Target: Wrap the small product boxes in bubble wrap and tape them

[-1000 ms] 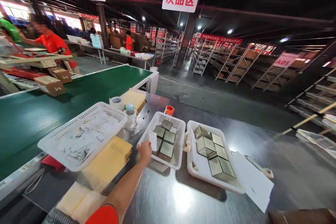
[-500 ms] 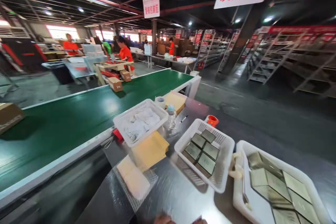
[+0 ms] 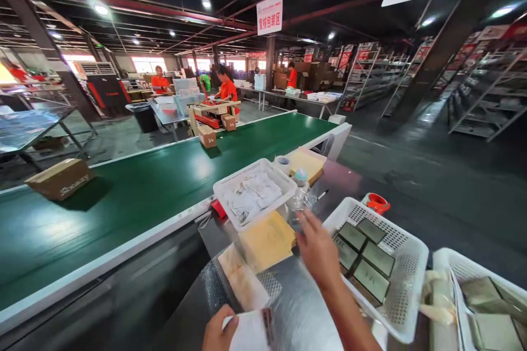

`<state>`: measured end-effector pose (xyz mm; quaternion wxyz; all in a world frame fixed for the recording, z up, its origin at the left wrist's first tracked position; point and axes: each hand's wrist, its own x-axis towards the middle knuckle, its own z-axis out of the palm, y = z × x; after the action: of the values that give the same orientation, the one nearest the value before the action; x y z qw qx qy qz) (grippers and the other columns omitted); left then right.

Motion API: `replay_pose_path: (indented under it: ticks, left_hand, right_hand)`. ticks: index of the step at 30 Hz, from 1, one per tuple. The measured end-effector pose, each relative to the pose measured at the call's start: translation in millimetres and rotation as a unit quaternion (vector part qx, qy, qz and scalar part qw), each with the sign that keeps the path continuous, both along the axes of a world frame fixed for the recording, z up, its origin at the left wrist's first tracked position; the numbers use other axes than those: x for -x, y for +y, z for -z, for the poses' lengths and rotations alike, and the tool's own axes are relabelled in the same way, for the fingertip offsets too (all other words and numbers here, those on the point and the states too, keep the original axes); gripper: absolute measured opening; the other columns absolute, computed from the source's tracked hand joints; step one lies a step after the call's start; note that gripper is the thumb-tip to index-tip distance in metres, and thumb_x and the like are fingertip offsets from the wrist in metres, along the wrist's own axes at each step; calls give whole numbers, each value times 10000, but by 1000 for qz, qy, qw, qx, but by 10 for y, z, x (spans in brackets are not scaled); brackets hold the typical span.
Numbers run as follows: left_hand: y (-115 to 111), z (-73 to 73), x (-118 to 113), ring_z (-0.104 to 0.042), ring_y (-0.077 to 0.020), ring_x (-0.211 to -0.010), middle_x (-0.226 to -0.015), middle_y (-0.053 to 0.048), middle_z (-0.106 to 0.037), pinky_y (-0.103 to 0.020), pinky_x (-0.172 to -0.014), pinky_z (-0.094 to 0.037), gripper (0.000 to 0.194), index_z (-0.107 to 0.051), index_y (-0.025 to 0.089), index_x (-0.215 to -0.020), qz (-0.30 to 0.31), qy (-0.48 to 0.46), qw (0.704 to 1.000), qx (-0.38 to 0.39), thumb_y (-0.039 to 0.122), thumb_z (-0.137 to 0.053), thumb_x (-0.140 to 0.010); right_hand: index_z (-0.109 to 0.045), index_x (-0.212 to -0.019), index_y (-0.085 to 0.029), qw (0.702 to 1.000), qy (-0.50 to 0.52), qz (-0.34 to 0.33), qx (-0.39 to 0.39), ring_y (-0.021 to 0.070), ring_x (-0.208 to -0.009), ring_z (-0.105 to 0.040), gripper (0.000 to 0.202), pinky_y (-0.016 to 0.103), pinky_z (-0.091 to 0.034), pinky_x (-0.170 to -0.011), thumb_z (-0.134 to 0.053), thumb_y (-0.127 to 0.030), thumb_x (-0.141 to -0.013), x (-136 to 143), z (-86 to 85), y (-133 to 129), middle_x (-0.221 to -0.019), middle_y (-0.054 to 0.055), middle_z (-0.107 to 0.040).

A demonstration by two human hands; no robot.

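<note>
At the bottom, my left hand (image 3: 220, 330) grips a white printed paper (image 3: 247, 333) with its thumb on top; a dark strip shows along its right edge. My right hand (image 3: 318, 247) reaches forward over the metal table, fingers stretched out and slightly blurred, with nothing visible in them. Just left of its fingers lie yellow padded envelopes (image 3: 267, 241). Nearer to me is a pale folded packet (image 3: 242, 277) on bubble wrap (image 3: 214, 282). A white basket (image 3: 405, 285) with several flat grey-green boxes (image 3: 373, 279) stands right of my right hand.
Beyond the envelopes, a white basket of paper slips (image 3: 224, 189) sits beside a green conveyor belt (image 3: 164, 175) carrying cardboard boxes (image 3: 61, 178). Tape rolls (image 3: 376, 203), a clear bottle (image 3: 302, 189) and a pen (image 3: 323, 194) lie nearby. Another basket (image 3: 448, 263) is at right; people work farther back.
My view has swung left, so things sit farther right. Both hands have come up from the bottom edge; my left now shows the paper, and my right has stretched forward near the envelopes.
</note>
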<state>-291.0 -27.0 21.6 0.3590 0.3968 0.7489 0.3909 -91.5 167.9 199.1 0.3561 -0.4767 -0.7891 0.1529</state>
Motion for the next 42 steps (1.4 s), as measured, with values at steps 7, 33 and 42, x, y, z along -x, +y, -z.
replay_pose_path:
  ticks: [7,33,42]
  left_hand:
    - [194,-432,-402,-477,-173,-597,-581,3,-510,-284,-583,-408,522,-526,218,-624,-6,-126,992,-17,738,-550,-655]
    - [188,-1058,-1951,-424,-106,-527,-533,33,-465,-229,-494,-373,528,-534,165,-567,292,-257,917,84,642,-760,-564]
    - [408,-1146,-1936,-366,-79,-490,-536,62,-431,-205,-464,-287,534,-455,193,-586,238,-301,922,54,649,-730,-613]
  right_hand:
    - [-691,-968,-239,966,159,64,193,247,-859,-711,407,318,-591,-658,-563,-588,-805,-353,1294,-1321,-1000,93,-738]
    - [-440,-553,-238,835,388,217,325,116,-474,-371,547,264,-303,-473,-633,-743,-633,-1889,677,-1764,-473,-58,-412]
    - [-469,-578,-227,769,485,181,375,113,-436,-417,511,264,-326,-464,-755,-650,-576,-1961,695,-1712,-476,-50,-487]
